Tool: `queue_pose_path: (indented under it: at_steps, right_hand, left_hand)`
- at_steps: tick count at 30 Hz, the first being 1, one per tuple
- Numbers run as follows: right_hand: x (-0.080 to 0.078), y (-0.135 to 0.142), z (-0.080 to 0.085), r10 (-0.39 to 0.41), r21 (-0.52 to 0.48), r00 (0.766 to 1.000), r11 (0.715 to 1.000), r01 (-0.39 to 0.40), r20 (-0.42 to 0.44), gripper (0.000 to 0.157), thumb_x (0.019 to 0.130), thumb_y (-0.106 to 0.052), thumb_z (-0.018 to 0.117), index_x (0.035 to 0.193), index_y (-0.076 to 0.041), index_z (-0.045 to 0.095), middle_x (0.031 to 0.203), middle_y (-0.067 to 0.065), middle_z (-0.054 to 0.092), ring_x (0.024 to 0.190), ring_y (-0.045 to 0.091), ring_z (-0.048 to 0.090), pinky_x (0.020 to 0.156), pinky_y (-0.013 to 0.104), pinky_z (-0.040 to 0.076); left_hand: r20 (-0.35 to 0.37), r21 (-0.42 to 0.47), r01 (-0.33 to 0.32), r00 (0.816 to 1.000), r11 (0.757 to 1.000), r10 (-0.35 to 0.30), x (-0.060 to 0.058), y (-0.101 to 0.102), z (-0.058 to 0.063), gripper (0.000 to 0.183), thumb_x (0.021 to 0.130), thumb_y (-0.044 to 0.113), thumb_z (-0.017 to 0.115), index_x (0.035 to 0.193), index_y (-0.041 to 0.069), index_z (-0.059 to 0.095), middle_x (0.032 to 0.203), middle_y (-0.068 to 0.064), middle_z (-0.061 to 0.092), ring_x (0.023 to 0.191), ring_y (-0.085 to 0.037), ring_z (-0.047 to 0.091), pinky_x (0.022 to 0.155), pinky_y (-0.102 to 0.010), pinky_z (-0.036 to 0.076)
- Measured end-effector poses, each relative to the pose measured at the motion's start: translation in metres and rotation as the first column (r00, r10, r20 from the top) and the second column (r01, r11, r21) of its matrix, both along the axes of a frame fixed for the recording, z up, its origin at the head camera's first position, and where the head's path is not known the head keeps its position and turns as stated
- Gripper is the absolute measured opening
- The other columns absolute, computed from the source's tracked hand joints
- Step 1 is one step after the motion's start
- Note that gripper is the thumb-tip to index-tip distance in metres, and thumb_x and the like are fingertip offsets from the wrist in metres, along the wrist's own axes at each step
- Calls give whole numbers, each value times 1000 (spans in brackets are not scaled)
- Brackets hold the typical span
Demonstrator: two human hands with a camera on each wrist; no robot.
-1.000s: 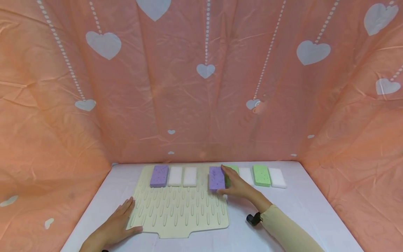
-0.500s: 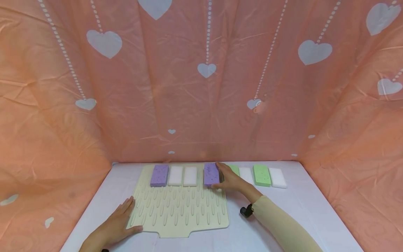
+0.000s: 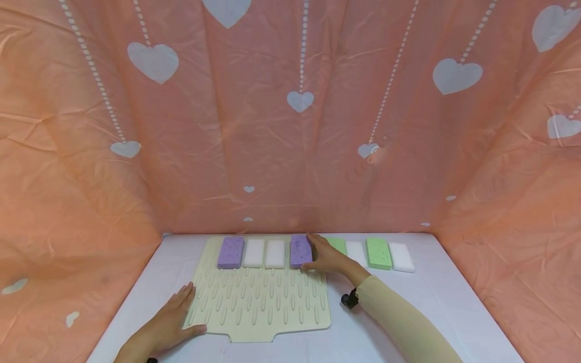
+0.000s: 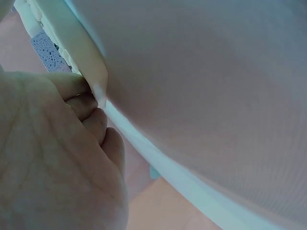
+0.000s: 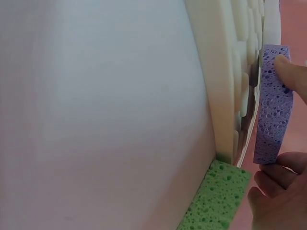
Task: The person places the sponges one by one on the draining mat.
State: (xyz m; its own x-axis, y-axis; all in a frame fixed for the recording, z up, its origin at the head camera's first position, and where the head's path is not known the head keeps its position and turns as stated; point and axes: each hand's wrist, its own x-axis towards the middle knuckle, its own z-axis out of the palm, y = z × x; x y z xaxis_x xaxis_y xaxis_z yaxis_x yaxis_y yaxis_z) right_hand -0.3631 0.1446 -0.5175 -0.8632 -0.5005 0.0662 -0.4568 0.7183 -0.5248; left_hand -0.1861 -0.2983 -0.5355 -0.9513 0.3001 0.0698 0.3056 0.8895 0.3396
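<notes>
My right hand [image 3: 328,256] grips a purple sponge [image 3: 301,251] between thumb and fingers, at the right part of a cream ridged mat [image 3: 258,302]. In the right wrist view the held purple sponge [image 5: 274,108] shows close over the mat's ridges. Farther left on the mat's back part lie another purple sponge [image 3: 231,252] and two white sponges [image 3: 253,253]. My left hand [image 3: 165,320] rests with its fingers fairly straight at the mat's left edge, thumb at the front left corner. The left wrist view shows its fingertips at the mat's side.
Right of the mat, on the white tablecloth [image 3: 363,322], lie two green sponges [image 3: 379,253] and two white sponges [image 3: 400,256] in a row. My right hand partly covers the nearer green one. An orange curtain [image 3: 290,166] with white hearts stands behind and at both sides.
My right hand has moved left with the purple sponge, bringing it nearer the white sponges on the mat. The left hand stays in place.
</notes>
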Motion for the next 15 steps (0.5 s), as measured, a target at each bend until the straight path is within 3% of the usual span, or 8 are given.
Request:
queue_pose_path:
  at_steps: [5, 15]
  right_hand:
    - [-4, -3, -4, -9, 16, 999, 1000, 8, 32, 117, 77, -51, 84, 159, 0, 17, 164, 18, 22, 152, 34, 19, 122, 48, 22]
    - [-10, -4, -2, 26, 66, 999, 997, -29, 45, 114, 79, -51, 82, 158, 2, 19, 162, 20, 26, 151, 37, 22, 123, 51, 18]
  left_hand:
    - [36, -5, -12, 999, 1000, 12, -3, -1, 0, 118, 77, 72, 67, 149, -14, 31, 159, -31, 24, 146, -49, 22, 98, 0, -21]
    - [36, 8, -8, 999, 1000, 8, -1, -1, 1, 117, 78, 70, 69, 149, -14, 31, 159, -31, 24, 146, -49, 22, 98, 1, -20]
